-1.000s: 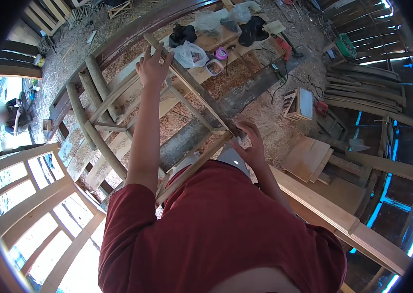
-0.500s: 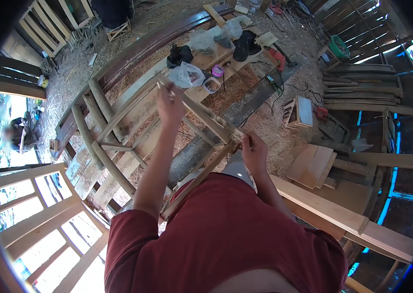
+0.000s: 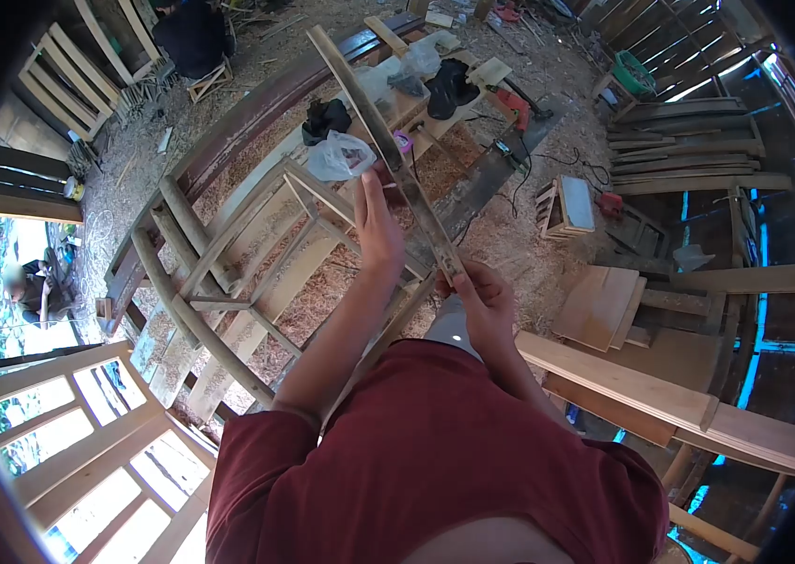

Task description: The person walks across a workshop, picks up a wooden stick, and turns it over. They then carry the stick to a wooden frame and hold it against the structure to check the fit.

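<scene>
While the right hand (image 3: 489, 303) pinches the wooden strip (image 3: 381, 141) at its near end, the left hand (image 3: 381, 242) is open beside it | that end: by the frame (image 3: 322, 194) | frame — apparently joined; strip — seemingly unfastened

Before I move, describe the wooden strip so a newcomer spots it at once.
Find the wooden frame before the person's lap. Over it, the right hand grips one end of a long strip. Unlike the frame's bars, its far end is joined to nothing.
</scene>
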`<state>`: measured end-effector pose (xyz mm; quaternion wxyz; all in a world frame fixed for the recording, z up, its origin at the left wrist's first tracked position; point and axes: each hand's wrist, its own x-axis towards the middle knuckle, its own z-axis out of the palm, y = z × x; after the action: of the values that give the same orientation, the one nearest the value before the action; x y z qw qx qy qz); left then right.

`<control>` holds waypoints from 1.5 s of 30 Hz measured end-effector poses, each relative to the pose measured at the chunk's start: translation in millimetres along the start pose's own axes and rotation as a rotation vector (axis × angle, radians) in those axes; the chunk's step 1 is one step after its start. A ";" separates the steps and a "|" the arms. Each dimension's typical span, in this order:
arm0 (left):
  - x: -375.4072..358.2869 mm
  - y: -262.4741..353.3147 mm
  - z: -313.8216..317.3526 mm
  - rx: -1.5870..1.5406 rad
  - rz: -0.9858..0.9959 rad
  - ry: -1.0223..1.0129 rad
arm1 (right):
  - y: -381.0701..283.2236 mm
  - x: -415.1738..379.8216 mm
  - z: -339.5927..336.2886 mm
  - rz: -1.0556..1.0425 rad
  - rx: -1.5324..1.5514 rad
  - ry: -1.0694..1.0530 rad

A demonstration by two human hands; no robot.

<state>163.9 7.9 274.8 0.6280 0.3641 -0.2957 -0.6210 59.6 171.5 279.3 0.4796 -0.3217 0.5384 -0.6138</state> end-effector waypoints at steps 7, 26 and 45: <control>21.6 3.6 -19.0 0.052 0.078 -0.037 | -4.2 3.7 -7.6 0.045 -0.122 -0.285; -35.4 30.2 -12.1 0.067 0.019 -0.082 | -51.9 65.5 23.6 -0.216 -0.671 -0.573; -63.7 -7.0 -10.4 0.141 -0.103 -0.272 | -22.5 37.1 -40.5 -0.037 -0.366 -0.562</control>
<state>165.2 72.4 268.3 0.5223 0.3348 -0.4017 -0.6736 4.9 150.2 287.9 0.5325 -0.5687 0.4805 -0.4028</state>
